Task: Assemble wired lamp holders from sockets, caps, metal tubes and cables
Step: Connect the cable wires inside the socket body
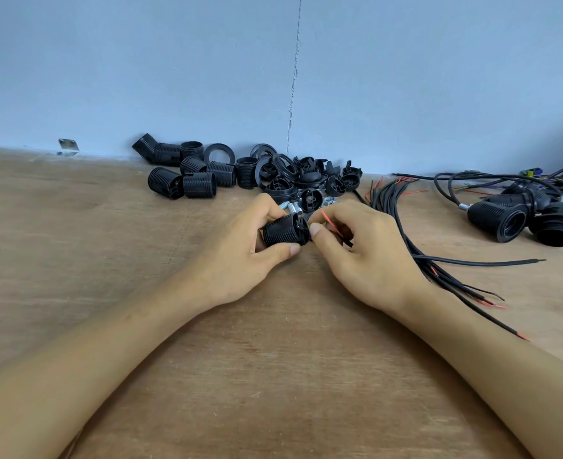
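Note:
My left hand (240, 256) grips a black threaded socket (285, 231) lying on its side above the wooden table (108, 260). My right hand (363, 256) pinches a black cable with a red wire end (330, 223) right at the socket's end. Whether the wire is inside the socket is hidden by my fingers. Behind my hands lie loose black sockets (187, 180), rings and caps (293, 175), and small metal tubes (293, 207).
A bundle of black cables (439, 266) with red tips fans out to the right of my right hand. Finished wired lamp holders (532, 220) lie at the far right. A blue wall (207, 77) bounds the table's back edge.

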The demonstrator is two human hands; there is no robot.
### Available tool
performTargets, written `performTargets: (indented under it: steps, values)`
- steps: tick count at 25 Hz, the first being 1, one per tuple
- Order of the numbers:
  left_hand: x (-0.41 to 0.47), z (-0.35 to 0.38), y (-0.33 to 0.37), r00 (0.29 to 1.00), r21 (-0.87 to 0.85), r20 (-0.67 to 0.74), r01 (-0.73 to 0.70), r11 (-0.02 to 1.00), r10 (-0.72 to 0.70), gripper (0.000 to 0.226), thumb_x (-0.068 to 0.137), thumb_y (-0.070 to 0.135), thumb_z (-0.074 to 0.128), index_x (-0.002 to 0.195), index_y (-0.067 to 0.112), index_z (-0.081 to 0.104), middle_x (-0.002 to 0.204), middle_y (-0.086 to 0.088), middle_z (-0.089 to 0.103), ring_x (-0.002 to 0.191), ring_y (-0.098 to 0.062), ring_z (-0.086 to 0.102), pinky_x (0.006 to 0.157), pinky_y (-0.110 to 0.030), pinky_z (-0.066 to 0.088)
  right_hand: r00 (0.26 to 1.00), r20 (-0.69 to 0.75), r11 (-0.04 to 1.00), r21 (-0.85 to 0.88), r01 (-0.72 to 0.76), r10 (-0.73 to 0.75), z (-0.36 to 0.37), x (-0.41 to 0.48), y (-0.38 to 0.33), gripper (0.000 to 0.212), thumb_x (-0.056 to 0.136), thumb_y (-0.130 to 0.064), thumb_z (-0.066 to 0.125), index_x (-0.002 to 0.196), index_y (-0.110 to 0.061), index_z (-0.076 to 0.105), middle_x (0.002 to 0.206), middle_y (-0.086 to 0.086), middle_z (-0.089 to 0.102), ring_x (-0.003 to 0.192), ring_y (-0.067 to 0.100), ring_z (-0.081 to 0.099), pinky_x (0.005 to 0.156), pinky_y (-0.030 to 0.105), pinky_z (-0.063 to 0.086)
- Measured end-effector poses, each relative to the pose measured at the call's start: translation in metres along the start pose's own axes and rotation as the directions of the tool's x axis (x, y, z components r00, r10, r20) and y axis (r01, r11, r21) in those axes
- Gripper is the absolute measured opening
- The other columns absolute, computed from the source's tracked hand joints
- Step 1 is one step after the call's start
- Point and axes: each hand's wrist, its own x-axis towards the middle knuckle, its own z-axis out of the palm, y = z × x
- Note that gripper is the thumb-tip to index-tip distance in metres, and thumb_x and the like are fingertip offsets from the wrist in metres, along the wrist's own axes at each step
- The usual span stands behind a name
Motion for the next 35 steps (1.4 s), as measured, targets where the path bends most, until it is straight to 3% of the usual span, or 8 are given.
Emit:
performTargets:
  steps: [5,11,14,18,28,32,35]
  values:
    - [-0.0006,-0.0012,-0.0008,1.0,-0.018,0.011,0.007,1.0,-0.007,0.031,0.078,0.058,0.064,0.1,0.04,0.05,0.105,0.018,0.073,0.071,-0.009,0.062,0.064,-0.028,0.039,0.997,0.019,0.997,0.042,-0.071,0.07,-0.0013,-0.0013,0.0034,0.008,0.093,-0.019,0.065,0.086,-0.02,0.069,0.073,-0.008,0.065,0.074,0.01,0.06,0.068,0.019,0.045]
    - [-0.0024,-0.0025,0.0013,1.0,-0.013,0.022,-0.017,1.0,0.017,0.035,0.077,0.062,0.063,0.103,0.041,0.052,0.105,0.02,0.074,0.082,-0.014,0.071,0.065,-0.034,0.048,0.997,0.044,0.997,0.05,-0.065,0.062,-0.0031,0.0006,0.0034,0.011,0.096,-0.021,0.064,0.086,-0.021,0.067,0.068,-0.011,0.056,0.068,0.008,0.052,0.061,0.013,0.037]
    - [-0.0017,-0.0027,0.0015,0.999,-0.014,0.051,-0.004,1.0,0.005,0.036,0.08,0.063,0.061,0.107,0.041,0.051,0.109,0.018,0.074,0.084,-0.023,0.07,0.071,-0.049,0.054,0.996,0.067,0.995,0.074,-0.068,0.064,-0.003,0.0007,0.0014,0.011,0.095,-0.02,0.066,0.084,-0.02,0.065,0.065,-0.01,0.05,0.064,0.01,0.047,0.059,0.015,0.035]
    - [-0.0024,-0.0034,0.0027,0.996,-0.006,0.088,-0.001,1.0,0.001,0.037,0.082,0.063,0.058,0.108,0.038,0.051,0.106,0.012,0.073,0.084,-0.029,0.067,0.075,-0.055,0.053,0.994,0.083,0.989,0.126,-0.077,0.067,-0.0054,0.0012,-0.0002,0.015,0.095,-0.015,0.065,0.082,-0.02,0.063,0.066,-0.003,0.053,0.066,0.016,0.049,0.061,0.02,0.037]
    - [-0.0015,-0.0023,0.0043,0.996,0.0,0.092,0.01,1.0,-0.01,0.031,0.086,0.051,0.063,0.109,0.033,0.054,0.109,0.005,0.073,0.085,-0.032,0.068,0.074,-0.056,0.052,0.994,0.098,0.996,0.075,-0.052,0.044,-0.0015,0.001,0.0045,0.014,0.097,-0.019,0.06,0.083,-0.018,0.06,0.066,-0.003,0.054,0.064,0.016,0.05,0.058,0.021,0.036]
    - [-0.0011,-0.0025,0.0033,0.997,0.021,0.08,-0.009,1.0,0.007,0.03,0.087,0.051,0.063,0.108,0.032,0.054,0.104,0.006,0.074,0.078,-0.027,0.064,0.063,-0.042,0.047,0.995,0.098,0.997,0.062,-0.037,0.031,0.0005,0.0007,0.0065,0.013,0.096,-0.019,0.06,0.084,-0.019,0.06,0.066,-0.005,0.056,0.064,0.016,0.052,0.058,0.021,0.038]
    - [-0.0013,-0.0029,0.0028,0.996,0.025,0.088,0.003,1.0,-0.005,0.032,0.087,0.051,0.063,0.11,0.031,0.054,0.104,0.005,0.074,0.078,-0.031,0.064,0.068,-0.05,0.052,0.995,0.095,0.999,0.038,-0.022,0.019,0.0022,0.001,0.0079,0.012,0.096,-0.02,0.059,0.084,-0.019,0.059,0.067,-0.007,0.055,0.065,0.015,0.052,0.059,0.025,0.039]
